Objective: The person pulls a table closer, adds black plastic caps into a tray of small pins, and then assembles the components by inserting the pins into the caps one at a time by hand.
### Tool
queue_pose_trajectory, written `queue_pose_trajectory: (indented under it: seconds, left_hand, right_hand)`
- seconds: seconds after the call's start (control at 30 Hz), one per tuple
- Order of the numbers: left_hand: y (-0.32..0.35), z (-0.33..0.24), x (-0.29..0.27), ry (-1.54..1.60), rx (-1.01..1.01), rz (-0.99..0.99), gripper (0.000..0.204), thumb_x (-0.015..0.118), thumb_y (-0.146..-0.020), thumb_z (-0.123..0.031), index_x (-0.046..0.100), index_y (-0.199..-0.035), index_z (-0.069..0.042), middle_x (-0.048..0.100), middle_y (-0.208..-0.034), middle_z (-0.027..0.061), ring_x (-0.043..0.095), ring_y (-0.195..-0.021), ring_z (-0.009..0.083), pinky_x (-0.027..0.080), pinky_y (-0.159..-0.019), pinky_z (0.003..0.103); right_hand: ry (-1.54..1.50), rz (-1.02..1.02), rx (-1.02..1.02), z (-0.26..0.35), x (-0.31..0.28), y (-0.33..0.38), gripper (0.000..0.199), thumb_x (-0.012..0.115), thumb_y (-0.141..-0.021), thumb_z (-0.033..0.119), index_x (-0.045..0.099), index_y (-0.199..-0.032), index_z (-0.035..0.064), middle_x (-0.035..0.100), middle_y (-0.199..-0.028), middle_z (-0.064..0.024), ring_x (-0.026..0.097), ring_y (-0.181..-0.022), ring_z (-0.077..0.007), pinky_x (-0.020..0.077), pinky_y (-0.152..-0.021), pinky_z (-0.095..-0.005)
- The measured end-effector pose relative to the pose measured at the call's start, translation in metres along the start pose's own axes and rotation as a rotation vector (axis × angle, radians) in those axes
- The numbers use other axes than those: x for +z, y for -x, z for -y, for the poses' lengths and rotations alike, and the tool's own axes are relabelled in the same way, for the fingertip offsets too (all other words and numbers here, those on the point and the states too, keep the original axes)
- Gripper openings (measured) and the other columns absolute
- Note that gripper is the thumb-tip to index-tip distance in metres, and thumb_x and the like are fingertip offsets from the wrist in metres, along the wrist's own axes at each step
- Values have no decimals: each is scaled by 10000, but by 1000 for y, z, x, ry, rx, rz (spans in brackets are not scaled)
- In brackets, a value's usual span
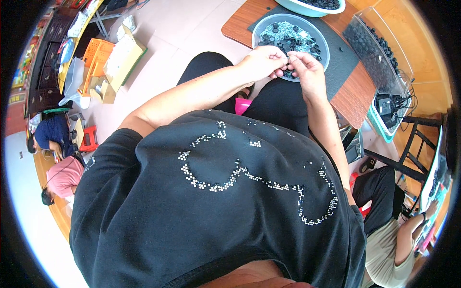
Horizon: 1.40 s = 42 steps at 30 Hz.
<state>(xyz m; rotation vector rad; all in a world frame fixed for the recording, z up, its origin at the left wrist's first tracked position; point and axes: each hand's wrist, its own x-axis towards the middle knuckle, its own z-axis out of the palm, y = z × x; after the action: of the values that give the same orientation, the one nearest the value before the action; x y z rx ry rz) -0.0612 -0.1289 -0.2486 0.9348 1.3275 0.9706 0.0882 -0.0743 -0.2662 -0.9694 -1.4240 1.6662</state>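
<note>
Black shirt fabric (269, 225), set with pale studs (218, 187) in curling lines, fills the nearest part of my remote view. Beyond it are dark-trousered knees (206, 65), and past them the left hand (265, 63) and right hand (309, 74) meet over the near side of a clear round tub (256, 41). Both hands' fingers are narrowed to a pinch, tips together around a small piece (288, 59) that I cannot identify; I cannot tell its long axis. Loose black round caps (314, 49) and thin pale pieces (298, 34) lie in the tub, below and just beyond the fingertips, the thin ones pointing every way; the right hand is nearer the caps along the tub's right side. Under the tub I see a dark mat (343, 72) on a wooden table (353, 101). Farther out, a clear box (388, 79) stands right, a pale basin (309, 11) ahead, both holding black parts (379, 41). Far left, two people (50, 132) bend forward.
</note>
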Motion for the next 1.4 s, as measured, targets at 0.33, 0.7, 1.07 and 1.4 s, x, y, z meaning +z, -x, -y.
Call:
queue_pose_trajectory:
  seconds: [0.33,0.7,1.07,1.4]
  left_hand:
    - [-3,7,-5,-20,-10,-92,114,580,-859,-158,602,-900,-55,609,-812,18,564,-693,76,448,-588,205]
    - [1,11,2,-126,-20,-37,117,600,-856,-173,594,-878,-59,595,-756,-6,553,-655,67,433,-540,199]
    - [-21,13,-19,-747,255,-157,239,643,-796,-146,584,-1010,-60,627,-814,76,605,-744,187,499,-701,306]
    - [-66,12,-13,-1321,474,29,221,611,-784,-198,621,-980,-97,598,-924,129,572,-933,303,460,-831,394]
  right_hand:
    - [210,60,87,-8,-10,-3,105,618,-833,107,646,-907,38,629,-770,-1,552,-660,-63,421,-586,-192]
    - [339,13,-197,-17,-9,-6,147,635,-807,114,663,-911,15,650,-767,-51,578,-673,-100,463,-643,-239]
    - [-219,-538,-36,5,-63,-17,137,618,-842,156,626,-821,21,605,-693,-33,526,-596,-82,411,-541,-205]
    - [-151,-537,-58,5,-59,-17,111,618,-840,138,626,-827,28,604,-718,-27,531,-614,-77,419,-560,-193]
